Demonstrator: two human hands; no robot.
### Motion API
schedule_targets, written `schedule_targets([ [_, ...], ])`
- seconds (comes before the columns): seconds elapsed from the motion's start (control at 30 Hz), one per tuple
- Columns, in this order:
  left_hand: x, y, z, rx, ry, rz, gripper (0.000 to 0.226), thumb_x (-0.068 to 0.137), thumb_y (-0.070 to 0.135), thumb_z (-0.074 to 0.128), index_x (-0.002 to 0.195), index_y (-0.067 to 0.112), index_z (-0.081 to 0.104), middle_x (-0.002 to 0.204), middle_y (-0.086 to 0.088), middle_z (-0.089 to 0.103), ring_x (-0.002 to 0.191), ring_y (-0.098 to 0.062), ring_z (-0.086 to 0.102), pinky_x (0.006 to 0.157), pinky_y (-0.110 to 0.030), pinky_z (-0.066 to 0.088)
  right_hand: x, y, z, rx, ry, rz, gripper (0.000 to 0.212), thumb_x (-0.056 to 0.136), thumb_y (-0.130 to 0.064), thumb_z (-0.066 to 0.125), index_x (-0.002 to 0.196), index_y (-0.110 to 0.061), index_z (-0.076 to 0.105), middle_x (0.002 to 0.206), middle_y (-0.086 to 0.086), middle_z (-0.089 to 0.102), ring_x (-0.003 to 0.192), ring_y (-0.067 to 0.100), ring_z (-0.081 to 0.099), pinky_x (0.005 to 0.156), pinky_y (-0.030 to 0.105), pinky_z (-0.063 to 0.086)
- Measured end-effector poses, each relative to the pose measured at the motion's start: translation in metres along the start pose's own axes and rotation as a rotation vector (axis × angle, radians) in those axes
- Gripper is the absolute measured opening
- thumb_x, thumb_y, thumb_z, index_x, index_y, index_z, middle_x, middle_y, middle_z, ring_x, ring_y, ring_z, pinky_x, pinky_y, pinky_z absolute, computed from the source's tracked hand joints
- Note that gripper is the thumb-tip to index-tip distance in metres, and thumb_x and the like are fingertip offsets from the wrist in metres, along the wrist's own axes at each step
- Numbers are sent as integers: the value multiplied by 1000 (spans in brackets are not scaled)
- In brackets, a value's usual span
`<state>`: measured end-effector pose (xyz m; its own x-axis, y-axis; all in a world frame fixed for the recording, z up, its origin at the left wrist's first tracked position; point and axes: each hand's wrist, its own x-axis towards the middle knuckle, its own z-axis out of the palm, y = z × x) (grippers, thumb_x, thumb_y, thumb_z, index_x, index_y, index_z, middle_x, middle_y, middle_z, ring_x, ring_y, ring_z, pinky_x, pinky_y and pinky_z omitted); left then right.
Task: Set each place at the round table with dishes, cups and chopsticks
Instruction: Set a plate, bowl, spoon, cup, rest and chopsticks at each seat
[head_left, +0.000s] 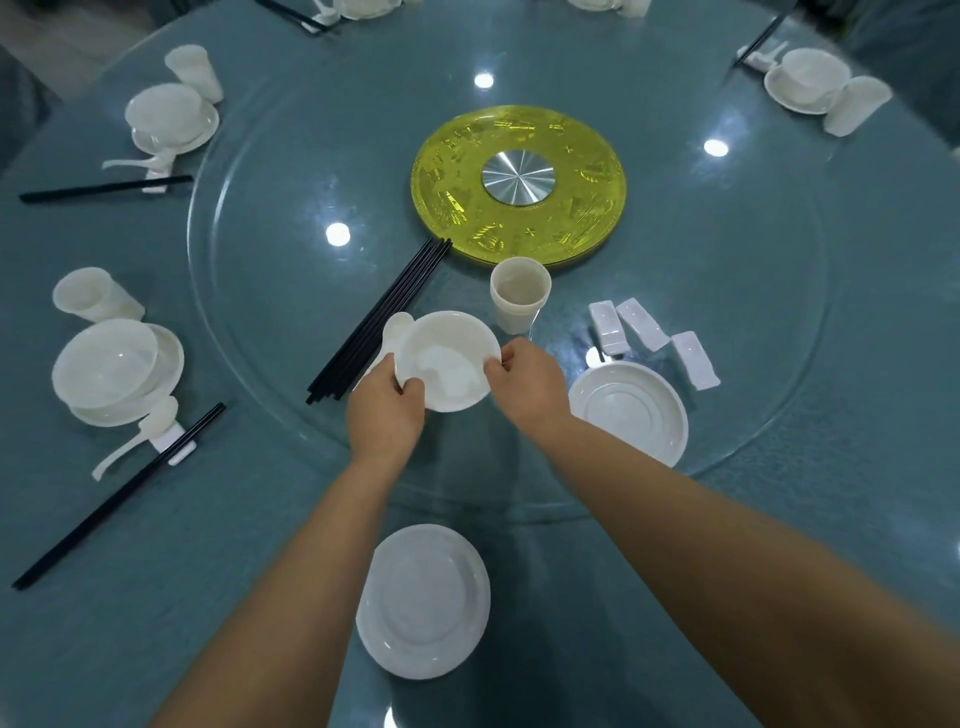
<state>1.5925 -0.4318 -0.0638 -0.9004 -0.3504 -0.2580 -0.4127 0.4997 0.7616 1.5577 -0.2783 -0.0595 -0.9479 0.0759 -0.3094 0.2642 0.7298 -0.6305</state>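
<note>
Both hands, left (383, 410) and right (527, 382), took a grip on one white bowl (448, 361) above the worktop (779, 291), near three chopstick rests (652, 340), two plates (628, 410) and stacked cups (519, 296); no writing legible.

Between both hands, the small white glazed bowl (447, 361) looks like smooth, glossy ceramic. Beyond it, the clear round glass turntable (753, 270) mirrors the ceiling lights over a matt teal tablecloth (156, 597). Left of the left hand lie sleek black lacquered chopsticks (382, 319); farther off, a brushed-metal hub (518, 179) sits in a translucent yellow plastic-looking disc (582, 208).
</note>
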Motion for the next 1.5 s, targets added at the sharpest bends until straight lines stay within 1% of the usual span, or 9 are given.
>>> schedule_targets([
  [0.1,-11,3,-2,58,-26,18,38,72,29,39,103,29,60,75,2,65,77,-29,66,73,-44,57,-5,2,-4,-66,-13,-33,26,95,-27,44,99,-7,60,91,7,65,84,25,58,74,35,48],
  [0.37,-38,14,-13,359,45,78,30,88,27,48,115,19,56,90,-7,65,83,-32,59,72,-40,52,-27,1,-22,-182,-23,-194,29,99,-22,35,109,-8,58,97,11,65,86,27,57,72,35,45],
  [0.5,-57,19,-28,173,117,87,18,90,24,49,88,13,63,82,-2,63,73,-27,57,63,-33,45,-53,-6,-34,-49,-18,-232,31,100,-21,32,109,-9,59,99,10,66,90,28,58,80,39,48],
  [0.63,-75,7,-41,-37,132,18,32,92,20,49,64,4,51,61,-12,53,59,-21,42,55,-34,37,-86,-10,-39,140,-37,-220,32,101,-20,34,105,-8,64,96,8,66,90,26,58,81,38,45],
  [0.77,-100,-25,-47,-119,80,-12,34,93,29,52,72,4,62,70,-15,65,66,-33,61,68,-45,55,-121,-2,-24,214,-73,-153,30,100,-20,37,91,-6,62,82,2,61,79,20,51,72,32,39],
  [0.87,-121,-54,-48,-59,35,-56,28,93,26,52,76,7,64,72,-9,67,75,-32,65,70,-48,55,-142,14,-6,135,-163,-127,28,100,-18,39,81,-11,58,71,-5,52,73,16,46,64,29,33],
  [1.0,-150,-88,-46,-66,-42,-142,26,93,20,53,116,21,65,93,2,72,83,-22,69,81,-43,55,-159,36,18,56,-293,-88,34,98,-12,40,65,-16,47,62,-8,45,67,13,42,57,23,32],
  [1.27,-175,-119,-42,93,-95,-161,25,89,14,54,107,20,70,89,3,72,82,-20,66,72,-29,51,-170,57,44,-89,-361,-54,30,91,-11,43,62,-13,43,63,1,42,66,17,37,60,30,29],
  [1.5,-175,-126,-38,307,-61,-48,23,87,14,57,107,13,68,95,-13,63,92,-30,58,76,-35,47,-176,65,54,-124,-319,-130,21,89,-9,46,101,-16,63,98,3,65,93,25,58,79,29,44],
])
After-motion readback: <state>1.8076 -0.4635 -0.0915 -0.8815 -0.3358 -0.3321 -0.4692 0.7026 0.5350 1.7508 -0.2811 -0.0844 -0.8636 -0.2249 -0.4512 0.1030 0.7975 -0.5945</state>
